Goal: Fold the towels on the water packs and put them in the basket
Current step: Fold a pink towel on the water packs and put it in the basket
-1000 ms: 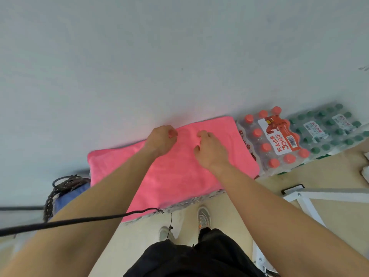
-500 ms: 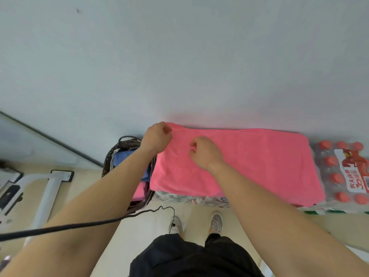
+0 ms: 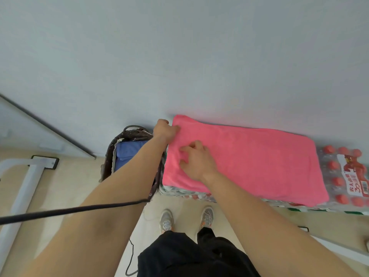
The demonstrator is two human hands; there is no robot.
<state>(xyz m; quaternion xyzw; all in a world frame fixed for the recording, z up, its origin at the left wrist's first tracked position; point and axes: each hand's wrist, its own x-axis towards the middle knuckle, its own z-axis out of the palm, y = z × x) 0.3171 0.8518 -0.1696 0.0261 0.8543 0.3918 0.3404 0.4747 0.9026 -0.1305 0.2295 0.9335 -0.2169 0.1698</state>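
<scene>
Okay, one pink towel (image 3: 249, 160) lies spread flat on top of the water packs (image 3: 343, 176), against the grey wall (image 3: 179, 56), its long side running left to right. The left hand (image 3: 164, 129) is at the towel's far left corner, fingers curled over the edge and gripping it, right above the basket (image 3: 108, 156). The right hand (image 3: 196, 162) sits on the towel just inside its left end, close to the left hand but not touching it. Its fingers (image 3: 184, 161) are bent with the tips dug into the cloth. That looks like a pinch of fabric, though the back of the hand covers the contact. The basket stands on the floor (image 3: 69, 186) just beside the left end of the packs. The left forearm crosses over it and hides its right rim. One folded blue towel (image 3: 127, 154) is inside it, partly covered by the same arm. The packs under the pink towel show only a strip of their front edge, so how many are there cannot be counted. One pack with red caps and a red label sticks out at the right and is cut off by the frame edge. One black cable (image 3: 69, 210) runs from the left edge across the left forearm. Two grey shoes (image 3: 166, 220) are visible below, on the floor. One white frame (image 3: 24, 182) stands at the left, partly out of view.
</scene>
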